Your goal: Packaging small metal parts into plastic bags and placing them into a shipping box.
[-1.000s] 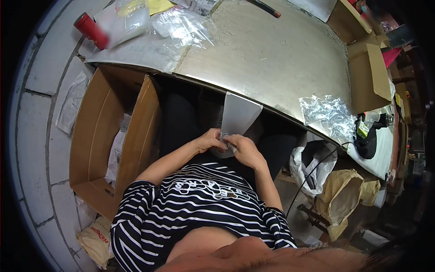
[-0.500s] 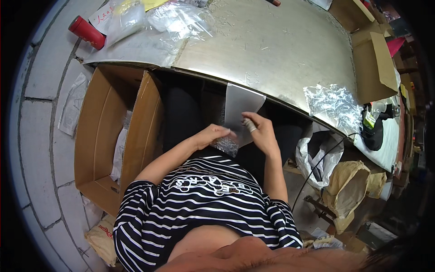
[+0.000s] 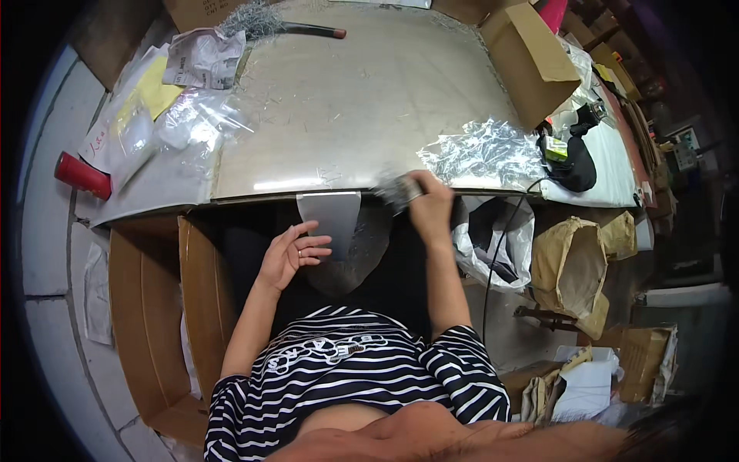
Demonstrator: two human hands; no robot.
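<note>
My left hand (image 3: 291,252) is held palm up over my lap with its fingers spread, and nothing is in it. Beside it a pale grey flat sheet (image 3: 329,215) slants down from the table's front edge. Dark, partly see-through material (image 3: 350,266) lies below the sheet, over my legs. My right hand (image 3: 431,202) is at the table's edge, its fingers closed on a small clear packet (image 3: 395,192) blurred by motion, with thin silvery pieces in it. Close by on the tabletop lies a pile of shiny clear packets (image 3: 485,158).
The metal tabletop (image 3: 346,100) carries scattered thin pins. A heap of silvery pins (image 3: 254,19) and a dark bar (image 3: 312,31) lie at the back. Cardboard boxes stand left (image 3: 146,323) and back right (image 3: 531,58). A red tumbler (image 3: 81,175) is far left; a white bag (image 3: 493,242) hangs right.
The view has shifted, showing more of the table. My right hand has gone from my lap up to the table's edge with the packet. My left hand has let go and spread its fingers.
</note>
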